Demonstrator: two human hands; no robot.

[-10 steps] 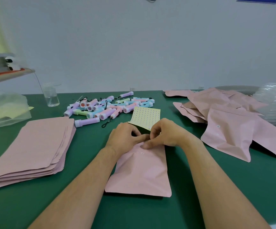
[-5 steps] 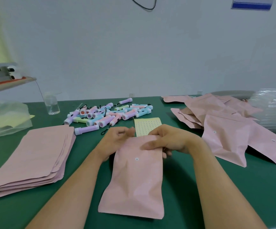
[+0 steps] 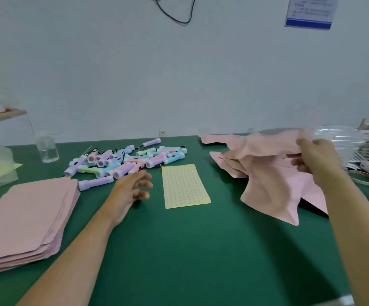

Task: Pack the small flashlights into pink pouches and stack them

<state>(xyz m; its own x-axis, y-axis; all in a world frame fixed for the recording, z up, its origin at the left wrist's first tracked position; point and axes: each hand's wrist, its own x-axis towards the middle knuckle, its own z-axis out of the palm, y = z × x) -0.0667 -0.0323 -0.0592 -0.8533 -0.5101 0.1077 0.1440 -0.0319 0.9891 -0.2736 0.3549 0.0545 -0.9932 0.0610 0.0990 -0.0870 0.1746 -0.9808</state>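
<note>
green table [image 3: 179, 250], largest thing here. flat stack of empty pink pouches [image 3: 24, 217] at left edge. filled pouches pile [image 3: 267, 184] at right. right hand [image 3: 318, 162] over that pile, fingers pinched on a pink pouch [image 3: 267, 144] held above it. yellow sticker sheet [image 3: 184, 185] mid-table. left hand [image 3: 130, 191] empty, fingers loosely spread, just beside the flashlights [image 3: 126, 160] heaped behind it.

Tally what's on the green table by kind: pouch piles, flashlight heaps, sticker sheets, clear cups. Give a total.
Pouch piles: 2, a flat stack at left and a loose pile at right
Flashlight heaps: 1
Sticker sheets: 1
Clear cups: 1
Total: 5
</note>
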